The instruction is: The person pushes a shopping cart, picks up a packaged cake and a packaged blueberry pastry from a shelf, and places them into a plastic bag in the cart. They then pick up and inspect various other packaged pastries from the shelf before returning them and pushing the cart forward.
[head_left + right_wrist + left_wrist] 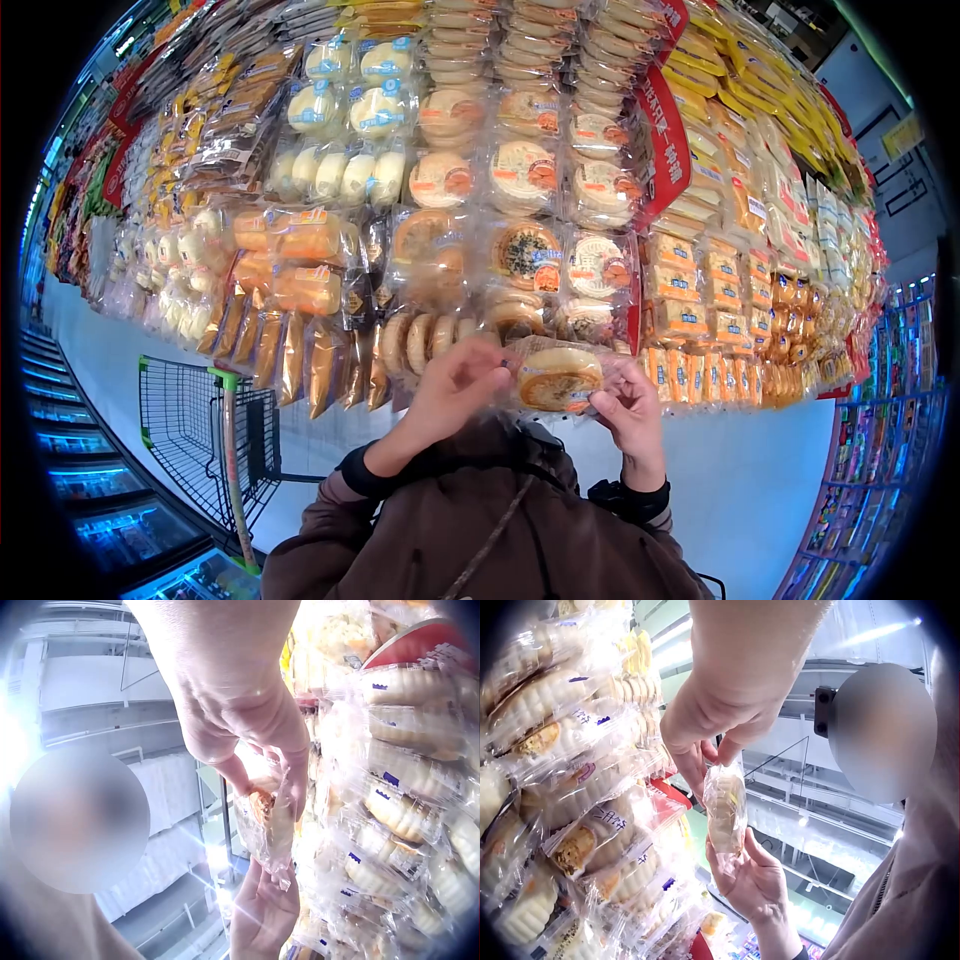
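A round, golden-brown pastry in clear plastic wrap (560, 378) is held up in front of the chest. My right hand (634, 408) grips its right side, thumb on the near face and fingers behind. At the opposite end, my left hand (450, 392) pinches the wrapper's edge between thumb and fingertips. The left wrist view has the pastry edge-on, a pale ridged side under the film, with the right hand (756, 889) beneath it. From the right wrist, the browned face shows partly between thumb and fingers, and crinkled wrapper hangs toward the left hand (262, 915).
Just beyond the hands rises a display heaped with wrapped round pastries (523, 175), bread rolls (305, 290) and buns (380, 110). A red sign strip (660, 140) divides it. A shopping cart (200, 410) with green corners stands left; lit freezers (125, 535) line the far left.
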`<state>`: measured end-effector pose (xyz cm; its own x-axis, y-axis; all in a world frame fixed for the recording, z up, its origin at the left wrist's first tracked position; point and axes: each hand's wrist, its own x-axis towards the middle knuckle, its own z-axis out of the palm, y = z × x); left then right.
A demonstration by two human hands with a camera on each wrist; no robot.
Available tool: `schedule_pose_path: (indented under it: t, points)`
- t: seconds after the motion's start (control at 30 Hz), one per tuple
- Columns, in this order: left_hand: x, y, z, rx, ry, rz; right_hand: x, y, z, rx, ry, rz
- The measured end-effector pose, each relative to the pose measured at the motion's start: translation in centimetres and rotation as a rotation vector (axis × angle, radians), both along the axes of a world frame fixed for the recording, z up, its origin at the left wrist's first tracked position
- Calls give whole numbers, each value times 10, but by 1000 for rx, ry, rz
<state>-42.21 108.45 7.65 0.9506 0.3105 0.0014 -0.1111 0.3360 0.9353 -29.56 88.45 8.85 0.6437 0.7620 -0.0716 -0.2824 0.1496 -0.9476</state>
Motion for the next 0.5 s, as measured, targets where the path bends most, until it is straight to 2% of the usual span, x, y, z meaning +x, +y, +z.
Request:
schedule_pose_path:
  t: [0.17,0.3,0.5]
  points:
    - [0,2,-1,-61,20,-27,0,0,-2,26,3,7]
    - [-3,3,1,52,70,-22,-1,5,3,70,-17,20]
    - [-1,4,-2,1,-18,-45,1,4,1,87,-59,35]
